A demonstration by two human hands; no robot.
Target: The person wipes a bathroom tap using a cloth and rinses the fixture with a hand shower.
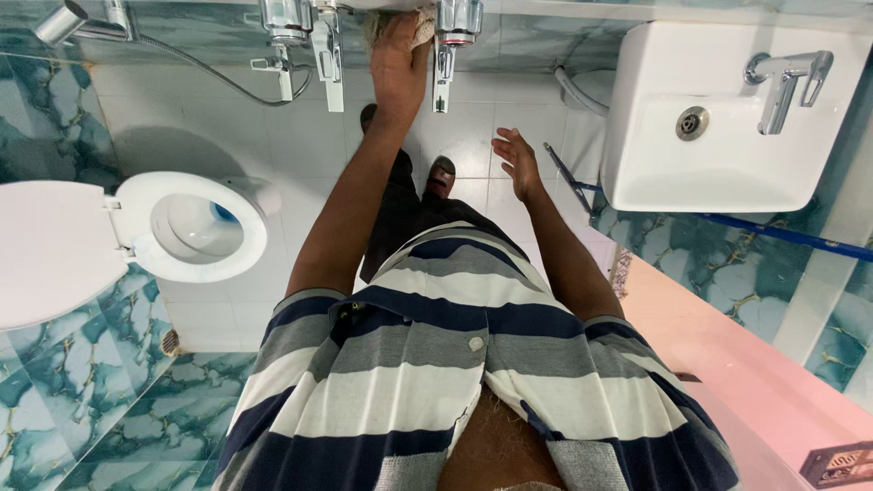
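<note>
Cloth at top centre of frame, bunched between two chrome wall taps, pressed under my left hand, grip closed on it. Right hand lower right, fingers spread, holding nothing, farther off.

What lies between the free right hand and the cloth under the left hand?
In the head view, a chrome tap hangs between the right hand and the cloth, with white tiles behind it.

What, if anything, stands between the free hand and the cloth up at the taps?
The right hand is open in mid-air; a chrome tap hangs near its path to the cloth, which the left hand presses.
</note>
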